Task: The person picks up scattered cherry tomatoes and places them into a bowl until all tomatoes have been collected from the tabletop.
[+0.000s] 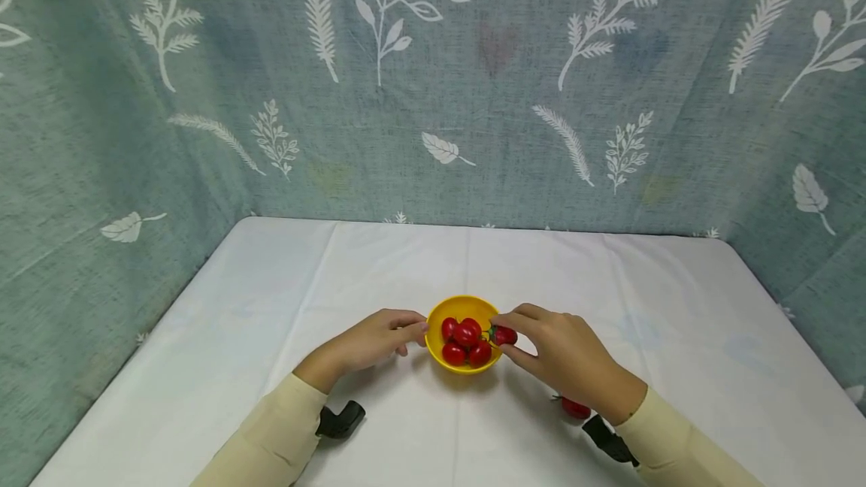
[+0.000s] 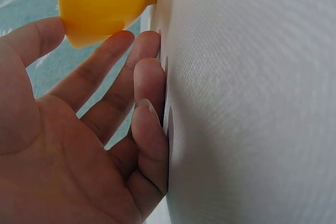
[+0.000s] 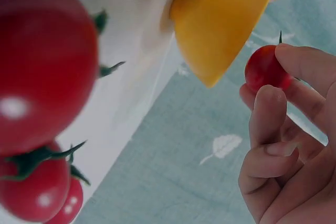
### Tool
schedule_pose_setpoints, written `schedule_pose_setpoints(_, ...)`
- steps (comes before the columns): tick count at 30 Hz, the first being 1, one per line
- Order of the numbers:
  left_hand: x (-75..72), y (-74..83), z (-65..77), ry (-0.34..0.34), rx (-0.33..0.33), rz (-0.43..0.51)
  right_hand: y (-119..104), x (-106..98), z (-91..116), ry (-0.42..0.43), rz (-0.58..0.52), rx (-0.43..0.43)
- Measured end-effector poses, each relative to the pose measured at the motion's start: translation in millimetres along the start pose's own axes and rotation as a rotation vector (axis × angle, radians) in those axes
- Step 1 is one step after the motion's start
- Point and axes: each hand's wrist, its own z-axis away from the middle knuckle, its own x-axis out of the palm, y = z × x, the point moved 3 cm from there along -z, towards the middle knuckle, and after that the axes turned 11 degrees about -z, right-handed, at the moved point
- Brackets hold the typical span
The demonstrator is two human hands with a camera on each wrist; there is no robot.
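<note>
the gathering seems partly done: several cherry tomatoes [image 1: 467, 333] lie in the yellow bowl [image 1: 463, 371], while at least three outside tomatoes [image 3: 39, 72] remain on the desk [image 1: 379, 284]. the right hand [image 1: 564, 348] pinches one glossy, red, green-stemmed tomato [image 3: 260, 69] beside the rim; the left hand [image 1: 375, 340], fingers loose, touches the bowl's opposite side.

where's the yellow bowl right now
In the head view, the yellow bowl is below centre, between the left hand touching its left side and the right hand pinching a tomato.
</note>
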Motion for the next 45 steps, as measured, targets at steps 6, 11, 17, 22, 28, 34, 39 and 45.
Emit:
schedule_pose_setpoints(6,-0.8,-0.7,0.5,-0.002,0.013,0.011,0.0,7.3,-13.3,-0.049,-0.013,0.045)
schedule_pose_setpoints(11,-0.5,-2.1,-0.2,-0.007,0.025,0.017,2.0,13.3,-20.1,-0.094,-0.013,0.089)
schedule_pose_setpoints(17,-0.8,-2.3,0.5,-0.005,0.031,0.007,2.1,17.9,-26.7,-0.116,-0.02,0.125)
schedule_pose_setpoints(22,-0.5,-2.3,0.1,-0.004,0.029,0.002,5.1,22.1,-29.9,-0.152,-0.047,0.16)
schedule_pose_setpoints(28,-0.7,-2.3,0.1,-0.002,0.023,-0.001,9.4,26.2,-34.1,-0.197,-0.096,0.217)
schedule_pose_setpoints(34,-0.7,-2.5,-0.1,-0.002,0.017,-0.003,11.3,28.3,-37.1,-0.221,-0.133,0.26)
schedule_pose_setpoints(39,-0.6,-2.7,-0.1,-0.002,0.023,-0.003,11.1,28.5,-37.7,-0.222,-0.141,0.265)
schedule_pose_setpoints(45,-0.6,-2.5,-0.1,-0.002,0.018,-0.005,10.3,28.1,-37.5,-0.226,-0.14,0.263)
